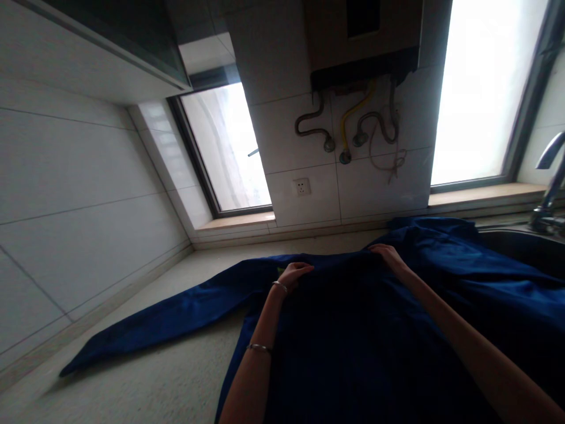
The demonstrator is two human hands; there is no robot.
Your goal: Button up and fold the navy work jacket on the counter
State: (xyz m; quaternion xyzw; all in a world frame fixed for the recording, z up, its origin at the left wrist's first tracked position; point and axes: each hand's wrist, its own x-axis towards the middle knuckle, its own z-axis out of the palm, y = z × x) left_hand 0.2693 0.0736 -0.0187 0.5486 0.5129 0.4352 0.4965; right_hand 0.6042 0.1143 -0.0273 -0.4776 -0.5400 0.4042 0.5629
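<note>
A dark blue long-sleeved garment (344, 341) lies spread over the counter, its body in front of me. One sleeve (176, 318) stretches out flat to the left; the other side is bunched towards the sink. My left hand (296, 274), with bangles on wrist and forearm, is closed in a pinch on the garment's upper edge. Beside it shows a small yellow-green patch (281, 271). Farther right, my right hand (389, 258) has its fingers together on the same edge, gripping the cloth. Deep shadow hides the detail of the fabric.
The pale speckled counter (194, 371) meets a tiled wall. At right is a sink (512, 238) with a chrome faucet (549, 188); some cloth lies by its rim. A water heater (364, 41) with pipes hangs above a socket (302, 186). A cabinet (88, 53) overhangs the upper left.
</note>
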